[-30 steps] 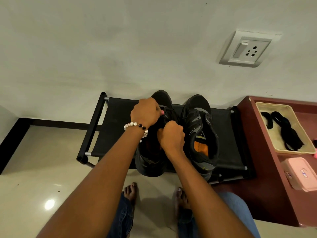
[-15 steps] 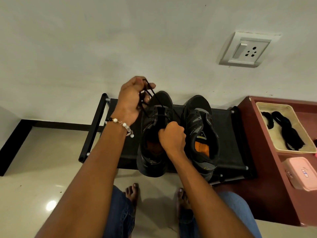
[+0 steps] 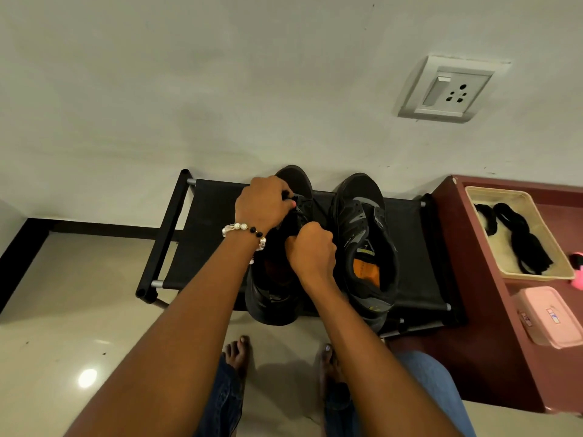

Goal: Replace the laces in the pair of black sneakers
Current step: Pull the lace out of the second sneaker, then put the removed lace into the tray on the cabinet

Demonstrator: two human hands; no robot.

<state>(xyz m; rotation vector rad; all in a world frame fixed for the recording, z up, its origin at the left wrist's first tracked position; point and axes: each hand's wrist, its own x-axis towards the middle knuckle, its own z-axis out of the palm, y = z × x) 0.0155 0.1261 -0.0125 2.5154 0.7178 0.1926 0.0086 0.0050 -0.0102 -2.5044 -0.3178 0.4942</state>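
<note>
Two black sneakers side by side on a black fabric rack (image 3: 410, 247) against the far wall, toes toward the wall. Left sneaker (image 3: 274, 298) under both hands; right sneaker (image 3: 366, 234) untouched just beside it, tongue open, orange insole visible, no lace seen in its eyelets.

Left hand (image 3: 262, 205) over the forefoot of the left sneaker, fingers curled and pinching a black lace (image 3: 298, 212) at the eyelet area. Right hand (image 3: 312, 249) nearer, at the tongue and upper eyelets of the same shoe, fingers curled tight; what it pinches hidden behind the knuckles, likely lace or tongue, cannot tell which. Beaded bracelet (image 3: 244, 230) on the left wrist.

To the right, a dark red cabinet (image 3: 479, 326) touching the rack. On it, far: a cream tray (image 3: 504, 197) holding loose black laces (image 3: 520, 241). Nearer: a pink box (image 3: 549, 316), lid on. Small pink object at the right edge, cut off.

Wall socket (image 3: 448, 89) on the far wall, upper right. Bare feet and blue jeans at the near edge, on a glossy floor.
</note>
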